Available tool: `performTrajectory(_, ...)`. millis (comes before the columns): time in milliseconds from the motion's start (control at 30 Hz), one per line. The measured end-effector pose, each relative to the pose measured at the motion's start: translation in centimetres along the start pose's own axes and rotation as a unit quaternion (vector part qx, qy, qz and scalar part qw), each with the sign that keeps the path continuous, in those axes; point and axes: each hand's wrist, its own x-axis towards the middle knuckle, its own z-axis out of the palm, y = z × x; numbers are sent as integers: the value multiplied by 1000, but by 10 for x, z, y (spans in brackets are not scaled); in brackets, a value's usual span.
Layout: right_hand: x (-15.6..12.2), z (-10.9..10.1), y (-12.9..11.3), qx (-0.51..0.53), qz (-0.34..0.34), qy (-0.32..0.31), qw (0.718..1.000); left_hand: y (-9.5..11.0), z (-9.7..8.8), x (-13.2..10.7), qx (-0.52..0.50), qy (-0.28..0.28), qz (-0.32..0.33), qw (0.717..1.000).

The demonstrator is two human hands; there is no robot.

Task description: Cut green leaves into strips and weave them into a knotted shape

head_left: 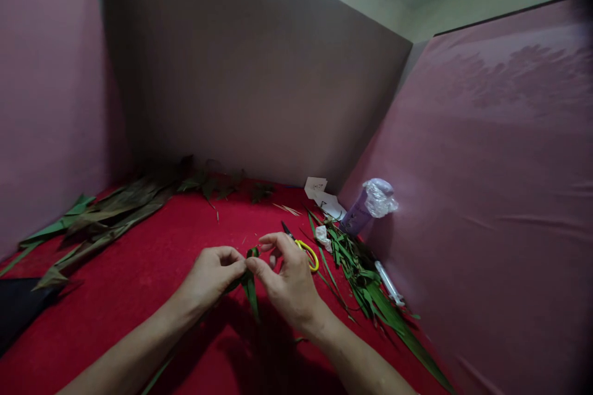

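Head view: we see a red cloth [139, 308] spread below, with long brownish leaves [115, 213] lying at its left and a heap of green blades [354, 265] at its right. Our right hand [287, 274] stands with thumb and forefinger parted and the other fingers loosely curled, the thumb tip close against our left hand [210, 274], whose thumb and forefinger pinch a green leaf strip. A purple container [359, 213] leans beyond the heap; yellow-handled scissors [309, 253] lie just past our right fingers. The leaf strip [250, 293] is between our hands, looped at the top, its tail hanging. We judge it light, bendy and somewhat slick, liable to split along the grain; best gripped flat at the loop's base.
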Motion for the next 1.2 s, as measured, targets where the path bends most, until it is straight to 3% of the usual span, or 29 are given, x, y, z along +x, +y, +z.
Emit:
performTrajectory(233, 3, 6, 9, 78, 65, -22, 995, 1, 0, -2, 8, -24, -9, 1000)
performTrajectory(567, 4, 14, 27, 206, 100, -4, 973, 4, -1, -5, -47, -62, -26, 997)
performTrajectory(800, 2, 13, 35, 238, 111, 8, 965, 1, -3, -3, -73, -92, -27, 993)
performTrajectory(967, -2, 12, 32, 169, 121, 20, 978, 1, 2, -5, -54, -84, -51, 994)
performTrajectory(1200, -10, 13, 23, -11, 60, 50, 997, -8, 9, -3, -88, -76, -27, 993)
